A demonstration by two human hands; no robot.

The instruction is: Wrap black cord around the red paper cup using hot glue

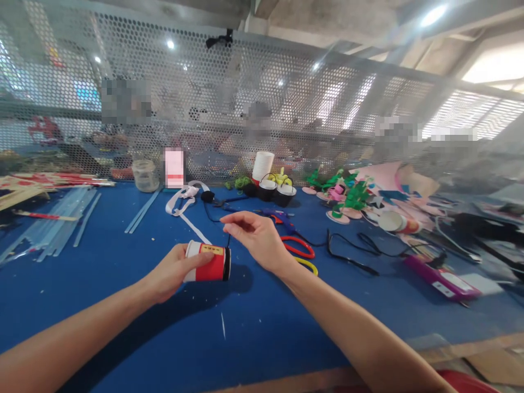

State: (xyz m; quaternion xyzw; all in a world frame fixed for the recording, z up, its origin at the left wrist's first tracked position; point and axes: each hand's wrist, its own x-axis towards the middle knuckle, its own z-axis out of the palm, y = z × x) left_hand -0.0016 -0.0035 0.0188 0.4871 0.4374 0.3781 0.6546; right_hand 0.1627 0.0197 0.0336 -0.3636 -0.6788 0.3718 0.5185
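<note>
Cup (211,271), one: held above the bench (135,344), left hand (171,272) nearer, its grip closed round it. Long axis lay sideways, left to right, black-wrapped end pointing right. Cord (228,240), black: rose from that end to the right hand (258,241), above and rightward, grip pinched on it.

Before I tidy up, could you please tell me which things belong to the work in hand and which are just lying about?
In use:
- paper cup, in the left hand
- black strand, in the right hand
- black ball, apparently feeding it

Seemingly lying about:
- jar
- purple box
- translucent sticks
</note>
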